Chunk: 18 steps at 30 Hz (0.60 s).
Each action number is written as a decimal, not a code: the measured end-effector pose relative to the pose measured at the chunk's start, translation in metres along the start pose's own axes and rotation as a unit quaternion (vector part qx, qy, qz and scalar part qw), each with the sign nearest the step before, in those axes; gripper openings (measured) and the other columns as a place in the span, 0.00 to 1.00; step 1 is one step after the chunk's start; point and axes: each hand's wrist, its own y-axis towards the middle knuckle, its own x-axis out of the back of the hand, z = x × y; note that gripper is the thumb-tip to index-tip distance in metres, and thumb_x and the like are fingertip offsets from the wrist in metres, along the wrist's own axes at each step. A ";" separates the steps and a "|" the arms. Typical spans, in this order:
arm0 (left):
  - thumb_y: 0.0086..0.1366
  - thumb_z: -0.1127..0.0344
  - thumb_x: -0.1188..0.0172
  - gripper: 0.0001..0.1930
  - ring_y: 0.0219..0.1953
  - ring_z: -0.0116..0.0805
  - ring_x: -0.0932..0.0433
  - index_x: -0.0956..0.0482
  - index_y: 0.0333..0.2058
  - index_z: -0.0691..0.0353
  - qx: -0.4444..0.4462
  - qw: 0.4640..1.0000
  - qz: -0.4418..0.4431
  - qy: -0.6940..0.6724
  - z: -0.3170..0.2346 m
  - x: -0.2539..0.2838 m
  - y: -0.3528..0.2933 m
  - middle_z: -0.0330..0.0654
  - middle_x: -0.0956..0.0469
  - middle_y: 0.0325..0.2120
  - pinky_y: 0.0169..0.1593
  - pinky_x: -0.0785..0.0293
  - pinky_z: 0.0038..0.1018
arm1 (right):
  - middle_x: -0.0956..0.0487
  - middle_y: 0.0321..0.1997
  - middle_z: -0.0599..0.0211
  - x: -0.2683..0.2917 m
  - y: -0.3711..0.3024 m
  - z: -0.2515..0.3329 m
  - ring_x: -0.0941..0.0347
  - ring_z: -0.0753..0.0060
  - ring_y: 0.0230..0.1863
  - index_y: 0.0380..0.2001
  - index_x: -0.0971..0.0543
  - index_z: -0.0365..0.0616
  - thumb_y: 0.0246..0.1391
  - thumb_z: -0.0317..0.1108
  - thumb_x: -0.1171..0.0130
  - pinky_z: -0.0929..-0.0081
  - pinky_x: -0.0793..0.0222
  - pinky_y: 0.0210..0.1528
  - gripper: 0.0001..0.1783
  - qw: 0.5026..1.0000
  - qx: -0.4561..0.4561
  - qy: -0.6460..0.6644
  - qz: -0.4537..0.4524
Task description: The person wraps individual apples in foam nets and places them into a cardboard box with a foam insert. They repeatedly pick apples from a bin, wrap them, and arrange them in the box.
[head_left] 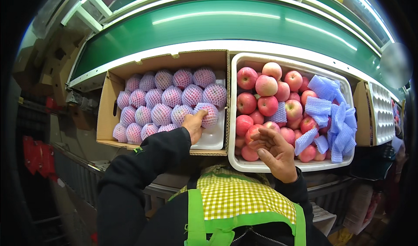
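Cardboard box (pixel 104 124), head view: left hand (pixel 193 126), grip pinching a netted apple (pixel 210 115) at the right end of the third row from the back. White crate (pixel 234 115), right: right hand (pixel 277 153), grip spread, fingers bent, over bare apples (pixel 266 85) near blue foam nets (pixel 342 128).

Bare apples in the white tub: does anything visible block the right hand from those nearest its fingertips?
Nothing visible does; the right hand is over bare apples on the near side of the tub. Blue foam sleeves cover others, mostly toward the right.
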 end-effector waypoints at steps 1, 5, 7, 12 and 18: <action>0.59 0.65 0.45 0.17 0.37 0.36 0.28 0.32 0.39 0.74 -0.004 1.000 -0.001 0.003 0.000 0.000 0.001 0.46 0.28 0.37 0.43 0.32 0.32 | 0.31 0.47 0.59 0.001 -0.002 -0.001 0.32 0.71 0.48 0.53 0.40 0.33 0.50 0.23 0.46 0.75 0.36 0.52 0.26 1.000 0.002 -0.006 -0.001; 0.60 0.63 0.45 0.20 0.42 0.38 0.29 0.34 0.45 0.72 0.065 0.972 0.012 0.227 -0.014 0.008 -0.001 0.47 0.29 0.41 0.47 0.31 0.32 | 0.30 0.46 0.60 0.007 -0.011 -0.006 0.32 0.72 0.48 0.53 0.39 0.33 0.50 0.23 0.45 0.76 0.35 0.51 0.26 0.999 -0.014 -0.033 -0.008; 0.57 0.61 0.42 0.23 0.42 0.40 0.29 0.34 0.45 0.72 0.095 0.941 0.053 0.321 -0.029 0.014 -0.009 0.49 0.29 0.40 0.48 0.32 0.32 | 0.30 0.46 0.60 0.011 -0.015 -0.011 0.32 0.72 0.48 0.53 0.39 0.33 0.50 0.23 0.45 0.77 0.34 0.50 0.26 0.999 -0.012 -0.039 -0.015; 0.43 0.65 0.35 0.35 0.52 0.51 0.39 0.38 0.51 0.66 -0.412 0.511 0.121 0.745 -0.043 0.013 -0.025 0.55 0.38 0.48 0.56 0.42 0.36 | 0.30 0.46 0.60 0.013 -0.015 -0.018 0.32 0.74 0.47 0.52 0.39 0.33 0.50 0.24 0.45 0.78 0.34 0.48 0.26 0.999 -0.019 -0.022 -0.015; 0.40 0.70 0.37 0.37 0.54 0.52 0.41 0.39 0.53 0.58 -0.413 0.387 0.189 0.802 -0.032 0.011 0.001 0.52 0.40 0.51 0.57 0.44 0.39 | 0.29 0.45 0.62 0.015 -0.016 -0.006 0.31 0.76 0.45 0.51 0.37 0.35 0.50 0.23 0.45 0.80 0.33 0.46 0.24 0.996 -0.016 -0.086 0.002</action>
